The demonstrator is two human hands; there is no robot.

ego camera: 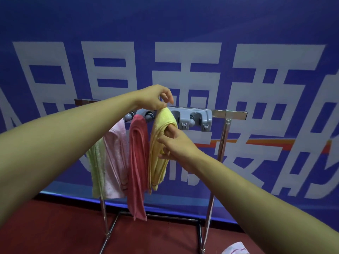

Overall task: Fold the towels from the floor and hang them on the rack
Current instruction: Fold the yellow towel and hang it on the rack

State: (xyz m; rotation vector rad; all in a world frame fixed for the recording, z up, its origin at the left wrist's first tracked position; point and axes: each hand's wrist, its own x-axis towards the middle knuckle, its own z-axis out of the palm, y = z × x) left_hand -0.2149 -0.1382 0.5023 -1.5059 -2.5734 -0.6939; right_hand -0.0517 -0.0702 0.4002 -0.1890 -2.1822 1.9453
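A folded yellow towel hangs from a grey clip holder on the metal rack. My left hand pinches the towel's top fold at the holder. My right hand grips the towel's right edge lower down, fingers tucked into the fold. To its left hang a red towel, a pink towel and a pale green towel, partly hidden by my left forearm. A white towel with red stripes lies on the floor at the bottom right.
A blue banner with large white characters stands right behind the rack. The rack's chrome legs and base bar rest on a dark red floor. Two grey holder slots to the right of the yellow towel hold nothing.
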